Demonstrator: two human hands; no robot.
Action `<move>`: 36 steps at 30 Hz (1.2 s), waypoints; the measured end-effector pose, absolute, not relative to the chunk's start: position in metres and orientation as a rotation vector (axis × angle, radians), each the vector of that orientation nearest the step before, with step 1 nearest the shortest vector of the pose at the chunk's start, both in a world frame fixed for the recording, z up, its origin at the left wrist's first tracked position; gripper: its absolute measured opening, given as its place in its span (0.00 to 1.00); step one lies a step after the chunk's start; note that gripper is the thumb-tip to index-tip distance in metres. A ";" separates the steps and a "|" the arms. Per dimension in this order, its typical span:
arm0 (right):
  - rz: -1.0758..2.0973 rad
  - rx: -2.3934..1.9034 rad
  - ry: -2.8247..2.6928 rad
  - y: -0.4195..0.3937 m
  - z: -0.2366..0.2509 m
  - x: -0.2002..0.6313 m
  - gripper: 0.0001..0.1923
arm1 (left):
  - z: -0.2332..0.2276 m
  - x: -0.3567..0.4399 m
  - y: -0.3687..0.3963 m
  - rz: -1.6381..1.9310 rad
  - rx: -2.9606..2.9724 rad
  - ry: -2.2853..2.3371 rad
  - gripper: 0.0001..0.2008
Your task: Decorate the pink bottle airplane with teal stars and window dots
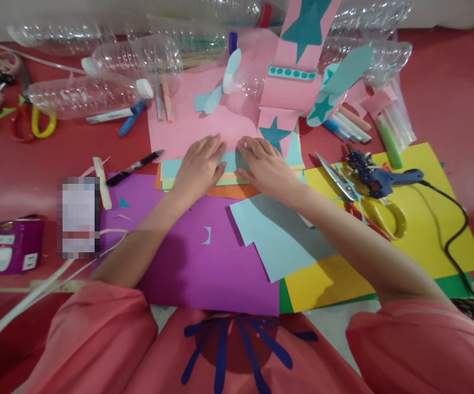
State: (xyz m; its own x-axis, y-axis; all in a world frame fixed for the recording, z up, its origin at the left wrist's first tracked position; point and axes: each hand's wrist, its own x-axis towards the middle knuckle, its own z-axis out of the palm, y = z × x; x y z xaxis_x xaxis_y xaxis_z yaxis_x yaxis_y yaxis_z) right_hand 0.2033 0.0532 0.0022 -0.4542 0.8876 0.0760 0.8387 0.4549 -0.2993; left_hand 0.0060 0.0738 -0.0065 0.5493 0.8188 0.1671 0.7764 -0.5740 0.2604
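My left hand (199, 165) lies palm down on the front edge of a pink paper sheet (188, 128), fingers extended. Beside it, my right hand (266, 167) rests flat on the same stack, its fingers spread a little. Light blue, orange and other coloured sheets show under the pink one. Neither hand holds anything. Just beyond them is a paper plane model (290, 90) in pink with teal stars and a row of dots; a plastic bottle (247, 82) with a light blue propeller (223, 82) forms its nose. A cut light blue sheet (278, 235) lies under my right forearm.
Plastic bottles (85, 94) line the back. At right, scissors (344, 186) and a blue glue gun (385, 178) lie on yellow paper (438, 219). A pen (134, 168), a blurred-out phone (79, 216), and a purple power adapter (19, 246) with white cables are at left.
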 end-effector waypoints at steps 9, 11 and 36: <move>0.265 -1.470 -2.477 0.061 -0.002 0.216 0.22 | -0.004 0.007 0.073 0.409 2.617 1.374 0.18; 0.285 -1.450 -2.468 0.063 -0.003 0.218 0.23 | -0.005 0.010 0.074 0.398 2.622 1.374 0.19; 0.234 -1.513 -2.522 0.070 0.028 0.294 0.22 | 0.005 -0.006 0.028 0.455 2.954 0.560 0.17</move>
